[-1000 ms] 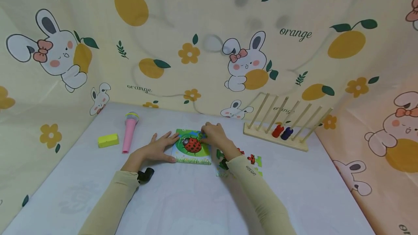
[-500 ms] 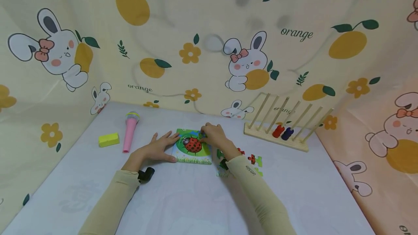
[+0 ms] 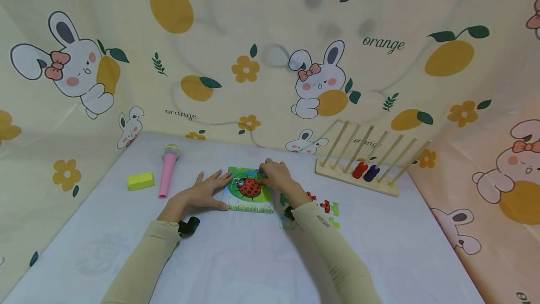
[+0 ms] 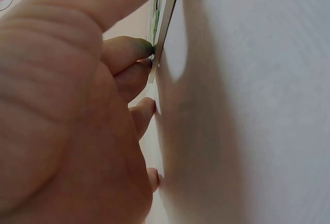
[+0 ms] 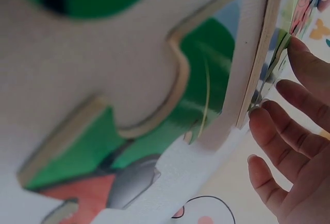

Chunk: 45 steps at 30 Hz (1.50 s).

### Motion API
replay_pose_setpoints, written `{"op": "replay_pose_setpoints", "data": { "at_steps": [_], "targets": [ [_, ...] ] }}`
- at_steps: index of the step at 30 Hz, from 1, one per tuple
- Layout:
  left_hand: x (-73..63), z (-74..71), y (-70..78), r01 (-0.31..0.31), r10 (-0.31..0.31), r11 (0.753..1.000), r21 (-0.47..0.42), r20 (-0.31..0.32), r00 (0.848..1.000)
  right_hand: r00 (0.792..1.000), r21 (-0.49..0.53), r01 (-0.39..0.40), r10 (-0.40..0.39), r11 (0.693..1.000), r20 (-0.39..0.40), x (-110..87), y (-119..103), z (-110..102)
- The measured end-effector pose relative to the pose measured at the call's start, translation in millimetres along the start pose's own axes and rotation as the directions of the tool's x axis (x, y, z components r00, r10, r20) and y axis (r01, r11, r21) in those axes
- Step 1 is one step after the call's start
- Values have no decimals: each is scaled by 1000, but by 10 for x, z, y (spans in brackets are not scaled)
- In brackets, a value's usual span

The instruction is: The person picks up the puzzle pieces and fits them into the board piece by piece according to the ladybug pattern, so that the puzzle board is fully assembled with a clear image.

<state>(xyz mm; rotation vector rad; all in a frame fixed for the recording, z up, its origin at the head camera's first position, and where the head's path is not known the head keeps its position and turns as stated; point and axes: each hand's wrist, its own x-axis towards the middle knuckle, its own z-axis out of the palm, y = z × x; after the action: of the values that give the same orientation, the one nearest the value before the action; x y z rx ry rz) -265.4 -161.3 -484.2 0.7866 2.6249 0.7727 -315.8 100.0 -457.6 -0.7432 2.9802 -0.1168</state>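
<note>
A ladybug puzzle board (image 3: 250,204) lies flat in the middle of the table. My left hand (image 3: 206,193) rests at its left side, fingers spread and thumb at the lower left corner. At the upper right corner of the board, the fingers of my right hand (image 3: 276,175) pinch a small green puzzle piece (image 5: 278,49), mostly covered by the hand in the head view. Loose jigsaw pieces (image 3: 328,206) lie right of the board, partly under my right forearm. One green piece (image 5: 206,69) shows large in the right wrist view.
At the left lie a pink toy microphone (image 3: 168,172) and a yellow block (image 3: 140,181). A wooden peg rack (image 3: 358,179) stands at the back right, bearing a red piece (image 3: 360,170) and a dark blue piece (image 3: 371,173). A printed curtain (image 3: 261,27) closes off the back.
</note>
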Motion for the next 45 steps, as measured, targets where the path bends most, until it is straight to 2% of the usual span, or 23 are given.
{"op": "replay_pose_setpoints", "data": {
  "at_steps": [7, 12, 16, 20, 25, 31, 41, 45],
  "targets": [
    [-6, -1, 0, -6, 6, 1000, -7, -3, 1000, 1000, 25, 25, -24, 999, -17, -26, 21, 7],
    [12, 4, 2, -5, 5, 1000, 1, 0, 1000, 999, 24, 48, -48, 999, -17, -174, 39, -28],
    [22, 8, 20, -5, 5, 1000, -15, 11, 1000, 998, -9, 33, -32, 999, 58, -363, 44, -60],
    [23, 17, 18, -10, 10, 1000, -12, 8, 1000, 987, -34, 32, -26, 999, 160, -518, 41, -42],
    [15, 31, -9, -13, 13, 1000, -13, -4, 1000, 979, -49, 61, -50, 997, 198, -630, 8, 8],
    [14, 38, -30, -9, 9, 1000, -19, -2, 1000, 981, -13, 54, -51, 998, 186, -668, -30, 24],
    [5, 28, -34, -7, 7, 1000, -25, 0, 1000, 976, 4, 40, -40, 999, 214, -630, -25, 43],
    [3, 31, -21, -1, 1, 1000, -24, 2, 1000, 976, 56, 49, -59, 997, 209, -637, 7, 30]
  ]
}}
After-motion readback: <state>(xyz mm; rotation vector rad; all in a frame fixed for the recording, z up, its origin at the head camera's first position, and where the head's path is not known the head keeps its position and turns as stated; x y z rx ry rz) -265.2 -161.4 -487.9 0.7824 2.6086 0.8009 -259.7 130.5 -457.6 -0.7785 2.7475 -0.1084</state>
